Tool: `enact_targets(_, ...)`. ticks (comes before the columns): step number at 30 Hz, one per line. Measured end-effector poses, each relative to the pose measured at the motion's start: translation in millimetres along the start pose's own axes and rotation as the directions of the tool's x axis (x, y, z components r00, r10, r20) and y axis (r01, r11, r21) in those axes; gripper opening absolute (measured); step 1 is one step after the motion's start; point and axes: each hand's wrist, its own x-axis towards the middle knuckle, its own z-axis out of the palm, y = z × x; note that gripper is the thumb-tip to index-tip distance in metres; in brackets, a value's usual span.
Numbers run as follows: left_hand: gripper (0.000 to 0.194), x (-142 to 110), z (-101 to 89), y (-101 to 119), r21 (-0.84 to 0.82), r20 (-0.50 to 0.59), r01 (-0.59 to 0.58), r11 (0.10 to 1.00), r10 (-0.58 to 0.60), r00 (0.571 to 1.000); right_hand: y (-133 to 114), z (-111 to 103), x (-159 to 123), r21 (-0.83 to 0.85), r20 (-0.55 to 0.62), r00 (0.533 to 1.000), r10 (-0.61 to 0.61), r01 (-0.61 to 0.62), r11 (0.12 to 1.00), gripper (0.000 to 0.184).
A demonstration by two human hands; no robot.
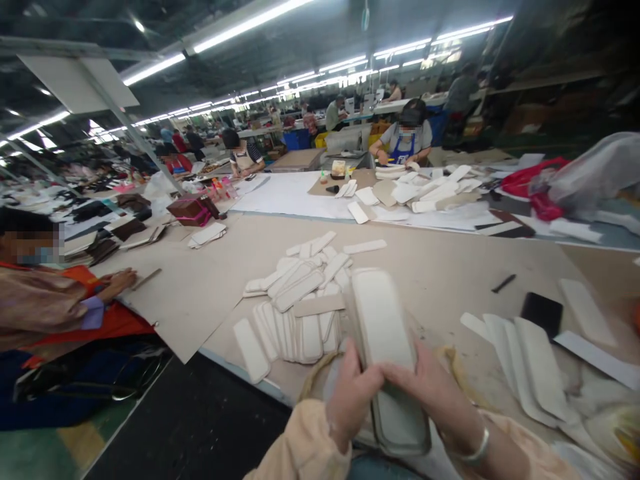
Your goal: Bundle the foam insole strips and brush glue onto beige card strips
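A long white panel [383, 313] with rounded corners and a raised rim is held up in front of me, tilted away. My left hand [354, 390] grips its left edge, and my right hand [433, 387] grips the right edge. Both thumbs meet on the panel's face; most of the other fingers are hidden. Along the left side shows the edge of another layer, and I cannot tell how many pieces are in the grip. Just beyond lies a loose pile of similar white pieces [300, 283]. A fanned row of white strips [287, 333] rests left of my hands.
On the right lie more white strips [537, 363], a black square [542, 315] and a dark slim tool [503, 283]. A co-worker [45, 307] sits at the left; another person [407, 137] works across the table behind heaped white pieces [440, 190]. A dark red box [193, 210] stands far left.
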Motion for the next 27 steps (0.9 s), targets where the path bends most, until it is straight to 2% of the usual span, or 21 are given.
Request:
enact_targets(1, 0.053, 3.3, 11.8, -3.2, 0.122, 0.035, -0.03, 0.992, 0.026, 0.999, 1.7, -10.5, -5.7, -0.044, -0.057, 0.998, 0.02, -0.023, 0.999, 0.072)
enact_targets(3, 0.056, 9.0, 26.7, -11.2, 0.338, 0.101, -0.017, 0.941, -0.018, 0.995, 5.4, -34.3, -16.9, -0.094, -0.163, 0.985, 0.053, -0.068, 0.993, 0.066)
enact_targets(6, 0.076, 10.7, 33.0, -25.2, 0.48, 0.145, 0.048, 0.876, -0.133, 0.981, 11.9, -64.6, -33.7, -0.248, -0.268, 0.963, 0.026, -0.094, 0.964, 0.063)
enact_targets(9, 0.086, 7.4, 23.9, -36.9, 0.364, 0.081, 0.087, 0.927, -0.125, 0.989, 31.0, -84.3, -46.7, -0.413, -0.302, 0.95, -0.074, -0.06, 0.909, 0.065)
enact_targets(12, 0.072, 7.5, 6.2, -40.6, 0.197, -0.017, 0.083, 0.977, -0.081, 0.997, 69.7, -101.8, -49.0, -0.599, -0.34, 0.928, -0.153, -0.088, 0.796, 0.069)
enact_targets(14, 0.064, 6.7, -2.8, -39.0, 0.148, -0.016, 0.086, 0.985, -0.085, 0.996, 100.3, -112.2, -46.8, -0.718, -0.355, 0.928, -0.115, -0.192, 0.669, 0.068)
enact_targets(16, 0.058, 2.2, -5.6, -36.2, 0.131, 0.025, 0.116, 0.985, -0.12, 0.992, 128.5, -118.9, -44.0, -0.759, -0.387, 0.92, -0.053, -0.286, 0.585, 0.066)
enact_targets(19, 0.052, -9.0, 0.5, -33.0, 0.147, 0.07, 0.153, 0.977, -0.164, 0.984, 159.5, -122.4, -40.1, -0.758, -0.435, 0.9, 0.026, -0.381, 0.529, 0.073)
enact_targets(23, 0.05, -21.3, 17.4, -34.0, 0.137, 0.09, 0.223, 0.965, -0.237, 0.967, 177.6, -126.6, -37.3, -0.771, -0.451, 0.891, 0.055, -0.42, 0.479, 0.091)
enact_targets(27, 0.052, -26.6, 33.8, -46.4, 0.059, 0.143, 0.326, 0.943, -0.332, 0.933, 174.3, -135.0, -38.4, -0.766, -0.441, 0.896, 0.056, -0.408, 0.496, 0.078)
